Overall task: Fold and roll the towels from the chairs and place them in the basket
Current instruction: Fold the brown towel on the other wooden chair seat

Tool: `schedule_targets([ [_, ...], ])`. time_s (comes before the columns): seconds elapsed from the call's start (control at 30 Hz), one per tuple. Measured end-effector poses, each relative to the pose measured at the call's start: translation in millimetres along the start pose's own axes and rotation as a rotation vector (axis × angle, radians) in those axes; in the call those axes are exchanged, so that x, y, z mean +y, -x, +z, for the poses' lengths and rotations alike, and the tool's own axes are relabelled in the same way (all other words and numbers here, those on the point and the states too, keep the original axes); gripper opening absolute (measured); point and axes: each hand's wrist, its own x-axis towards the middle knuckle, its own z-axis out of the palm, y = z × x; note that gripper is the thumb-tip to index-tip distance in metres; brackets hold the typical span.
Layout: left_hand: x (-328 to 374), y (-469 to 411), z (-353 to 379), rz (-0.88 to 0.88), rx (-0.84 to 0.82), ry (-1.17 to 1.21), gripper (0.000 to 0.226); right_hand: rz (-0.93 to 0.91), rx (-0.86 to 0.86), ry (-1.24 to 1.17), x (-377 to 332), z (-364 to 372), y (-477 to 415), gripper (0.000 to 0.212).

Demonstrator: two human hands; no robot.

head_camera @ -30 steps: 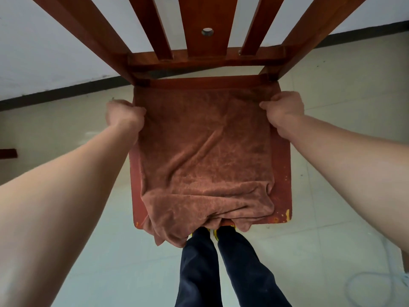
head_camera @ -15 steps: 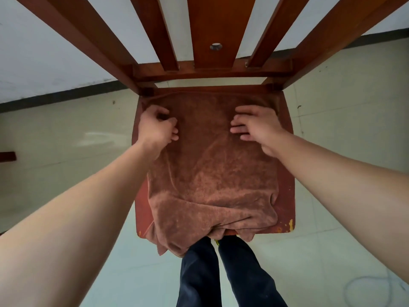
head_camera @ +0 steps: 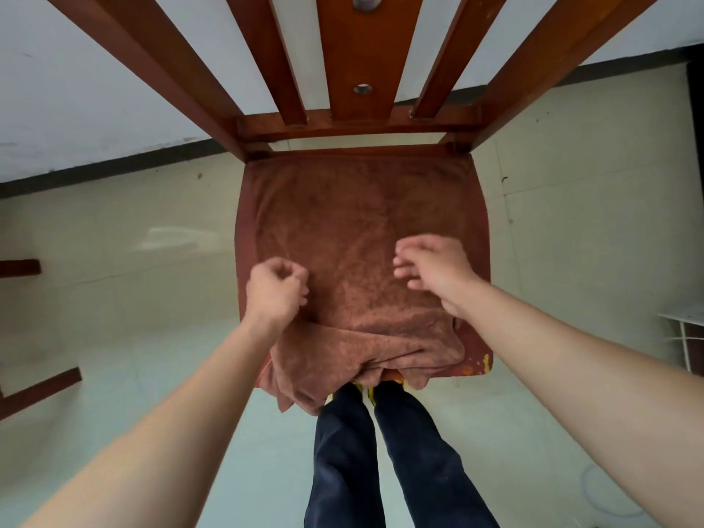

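Note:
A brown towel point(head_camera: 362, 222) lies spread over the seat of a red-brown wooden chair point(head_camera: 476, 354). Its near edge is bunched in folds and hangs over the seat's front. My left hand point(head_camera: 276, 295) is on the towel's left side near the front, fingers curled into a loose fist with no fabric visibly held. My right hand point(head_camera: 434, 272) is over the towel's right side, fingers relaxed and slightly spread, a little blurred. No basket is in view.
The chair's slatted back point(head_camera: 354, 125) rises close in front of me. My legs in dark trousers point(head_camera: 381, 451) stand at the seat's front. Dark wooden pieces point(head_camera: 38, 390) lie on the tiled floor at left; a white rack point(head_camera: 685, 337) shows at the right edge.
Both hands let go of the towel's far corners, came onto its top and slid toward me over the cloth. The far part of the towel now lies flat.

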Motion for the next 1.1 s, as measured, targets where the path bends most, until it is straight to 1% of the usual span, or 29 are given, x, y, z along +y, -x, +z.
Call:
schedule_targets([
  [0.03,-14.2,9.6,0.5,-0.041,-0.007,-0.040,0.014,0.051,-0.055,0.046,13.4,2.4,4.5,0.011],
  [0.07,-27.8,17.0,-0.7,-0.075,0.024,-0.087,0.013,0.079,-0.039,0.065,27.1,0.9,6.6,0.010],
  [0.1,-41.5,26.4,-3.2,-0.108,0.082,-0.126,0.013,0.086,0.051,0.050,42.1,-5.9,9.0,0.011],
  [0.17,-59.5,41.7,-10.8,-0.168,0.242,-0.176,0.006,0.049,0.335,-0.003,61.0,-27.0,9.6,0.013],
  [0.2,-68.3,50.8,-14.9,-0.192,0.309,-0.184,0.002,0.038,0.451,0.014,70.1,-39.8,12.7,0.015],
  [0.23,-75.2,59.1,-17.9,-0.201,0.350,-0.177,0.007,0.052,0.529,0.059,81.4,-51.8,15.1,0.017],
  [0.27,-83.2,65.3,-20.6,-0.211,0.340,-0.173,0.012,0.089,0.555,0.100,90.7,-60.3,20.0,0.018],
  [0.3,-90.6,72.2,-20.9,-0.212,0.297,-0.165,0.015,0.129,0.534,0.140,101.8,-66.0,25.8,0.016],
  [0.33,-96.6,78.7,-20.2,-0.198,0.218,-0.163,0.018,0.170,0.475,0.195,110.7,-67.2,32.1,0.011],
  [0.37,-103.0,84.7,-17.8,-0.160,0.126,-0.174,0.023,0.206,0.373,0.262,118.7,-65.3,40.1,0.002],
  [0.43,-111.9,91.9,-12.2,-0.068,-0.011,-0.295,0.039,0.272,0.118,0.376,131.8,-51.9,52.6,0.022],
  [0.47,-112.6,93.2,-9.3,-0.032,-0.034,-0.368,0.044,0.284,0.031,0.381,135.9,-43.4,56.9,0.031],
  [0.5,-111.9,93.3,-6.5,0.002,-0.036,-0.412,0.040,0.282,-0.008,0.363,140.6,-35.6,58.5,0.037],
  [0.53,-110.2,91.7,-4.8,0.025,-0.031,-0.421,0.032,0.271,-0.014,0.322,142.6,-28.7,58.5,0.042],
  [0.6,-101.1,85.4,-2.8,0.020,-0.005,-0.345,0.022,0.238,0.047,0.188,135.5,-21.1,54.5,0.042],
  [0.67,-83.9,74.4,-4.7,-0.045,0.031,-0.148,0.016,0.189,0.139,0.057,113.9,-23.8,46.1,0.040],
  [0.73,-62.7,56.2,-10.0,-0.083,0.074,0.014,0.014,0.128,0.215,-0.012,86.0,-34.4,34.5,0.028],
  [0.83,-31.2,26.7,-19.8,-0.074,0.101,0.104,0.016,0.054,0.279,0.022,50.3,-48.1,14.0,0.015],
  [0.87,-24.1,16.9,-22.2,-0.079,0.111,0.129,0.017,0.033,0.294,0.029,40.7,-50.0,7.2,0.015],
  [0.9,-18.3,7.8,-24.6,-0.081,0.133,0.142,0.019,0.009,0.316,0.040,34.0,-50.8,-0.8,0.013],
  [0.93,-11.6,1.5,-26.8,-0.080,0.168,0.148,0.023,-0.011,0.339,0.057,27.7,-51.8,-6.3,0.007],
  [0.97,-6.4,-3.2,-29.7,-0.080,0.217,0.140,0.028,-0.040,0.371,0.083,23.8,-52.9,-12.2,0.008],
  [1.03,1.1,-2.1,-33.3,-0.061,0.338,0.102,0.034,-0.107,0.458,0.226,20.5,-55.5,-11.1,0.028],
  [1.07,2.3,4.0,-35.0,-0.047,0.401,0.070,0.033,-0.169,0.504,0.323,20.4,-54.5,-1.1,0.029],
  [1.1,1.7,13.1,-35.9,-0.021,0.458,0.045,0.031,-0.255,0.530,0.408,25.2,-52.0,8.1,0.025],
])
